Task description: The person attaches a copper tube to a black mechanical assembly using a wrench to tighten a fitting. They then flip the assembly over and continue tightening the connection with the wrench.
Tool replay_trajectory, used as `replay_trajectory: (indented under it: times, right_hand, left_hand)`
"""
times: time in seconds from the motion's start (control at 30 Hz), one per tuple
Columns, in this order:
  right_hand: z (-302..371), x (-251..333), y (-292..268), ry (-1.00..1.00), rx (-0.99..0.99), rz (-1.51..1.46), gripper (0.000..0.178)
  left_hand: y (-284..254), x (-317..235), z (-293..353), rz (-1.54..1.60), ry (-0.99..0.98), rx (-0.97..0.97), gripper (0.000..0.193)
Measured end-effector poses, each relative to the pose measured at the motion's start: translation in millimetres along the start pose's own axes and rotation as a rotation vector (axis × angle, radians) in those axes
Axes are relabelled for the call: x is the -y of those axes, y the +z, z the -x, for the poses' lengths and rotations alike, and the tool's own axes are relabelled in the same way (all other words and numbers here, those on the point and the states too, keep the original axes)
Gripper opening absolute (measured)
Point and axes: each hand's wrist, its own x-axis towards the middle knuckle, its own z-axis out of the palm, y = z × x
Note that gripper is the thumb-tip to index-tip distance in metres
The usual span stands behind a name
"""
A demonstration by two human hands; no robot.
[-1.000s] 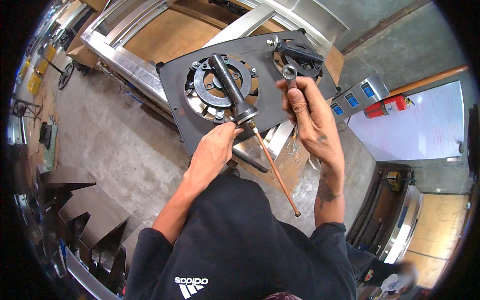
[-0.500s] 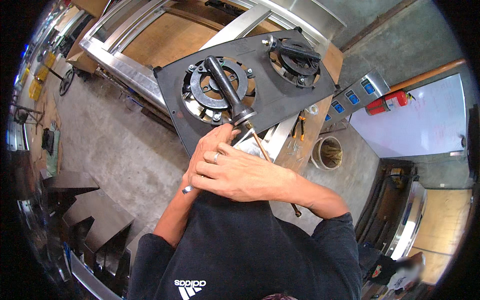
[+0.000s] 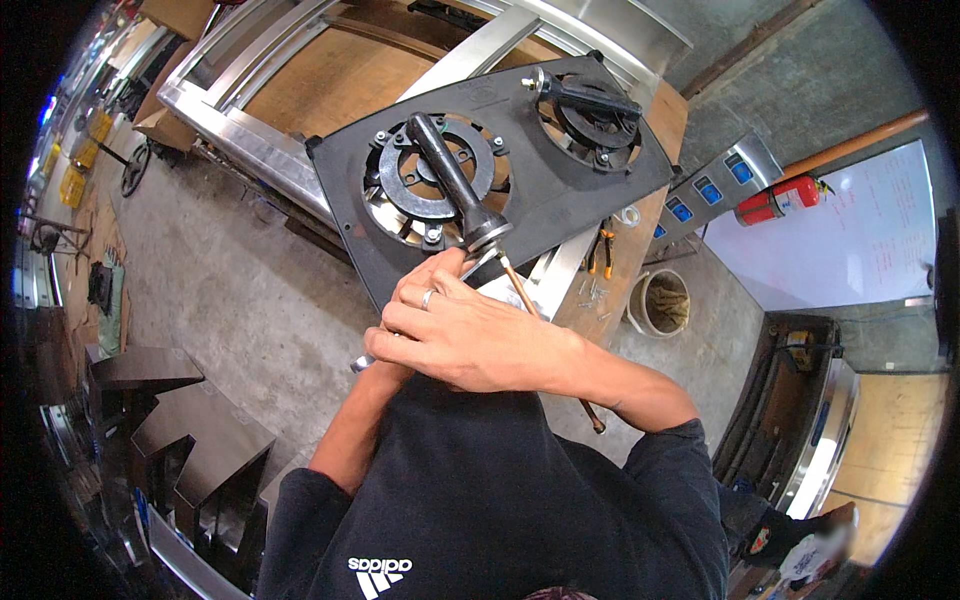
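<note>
A black two-burner stove plate (image 3: 530,190) lies in front of me. Across its left round opening runs a black cast-iron burner tube (image 3: 445,165), and a copper pipe (image 3: 518,286) leads from its near end under my right forearm. My right hand (image 3: 465,335), with a ring, is closed around a silver wrench (image 3: 362,364); one end sticks out at the left, and its other end reaches the tube's fitting. Beneath it, my left hand (image 3: 425,275) has its fingers bent at that fitting; what they grip is hidden. A second burner (image 3: 595,110) sits at the right.
Under the plate is a metal frame (image 3: 250,130) with wooden boards. Orange-handled pliers (image 3: 601,250) and several screws (image 3: 592,292) lie on the wood at right. Beyond stand a bucket (image 3: 660,300), a fire extinguisher (image 3: 780,203) and a whiteboard (image 3: 850,240). Bent metal sheets (image 3: 200,440) stand lower left.
The wrench's free end has swung slightly up and to the left, with my right hand moving along. My left fingers stay near the fitting. The stove plate and burners look unmoved.
</note>
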Motion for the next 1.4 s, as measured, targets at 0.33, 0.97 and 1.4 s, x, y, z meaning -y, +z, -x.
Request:
replay_trajectory:
  times: [0.33, 0.97, 1.4]
  right_hand:
    - [1, -11, 11, 0.024, 0.039, 0.074, 0.026]
    - [13, -24, -23, 0.271, -0.574, -0.453, 0.021]
    - [-7, -14, -58, 0.238, -0.434, -0.397, 0.022]
  left_hand:
    - [-1, -3, -1, -0.070, 0.025, -0.006, 0.020]
    - [0, 7, 5, -0.338, 0.237, -0.072, 0.033]
    - [4, -4, 1, -0.257, 0.137, -0.063, 0.023]
